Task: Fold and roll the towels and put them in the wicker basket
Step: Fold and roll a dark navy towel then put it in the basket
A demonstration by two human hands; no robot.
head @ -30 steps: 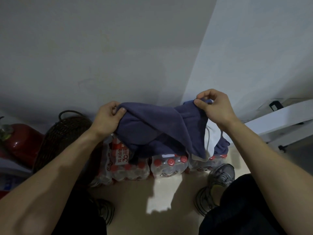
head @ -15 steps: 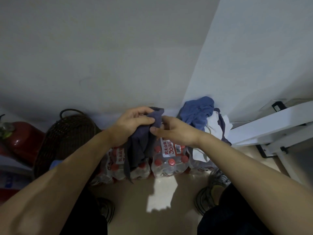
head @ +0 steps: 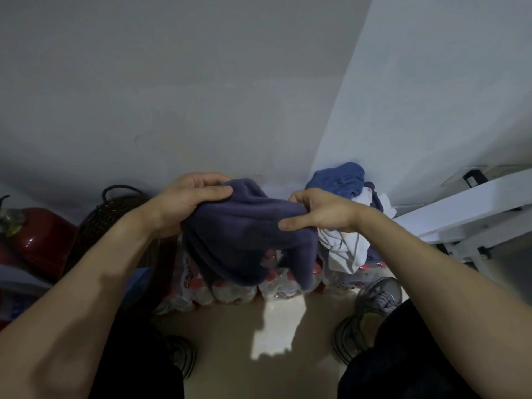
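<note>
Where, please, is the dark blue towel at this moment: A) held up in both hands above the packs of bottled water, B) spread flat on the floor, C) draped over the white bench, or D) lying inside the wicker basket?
A: the left hand and right hand each grip the bunched dark blue towel, which hangs above the packs of bottled water; the wicker basket stands apart at the left.

Grey walls (head: 201,96) meet at a corner above pale floor (head: 230,355), dimly lit.
</note>
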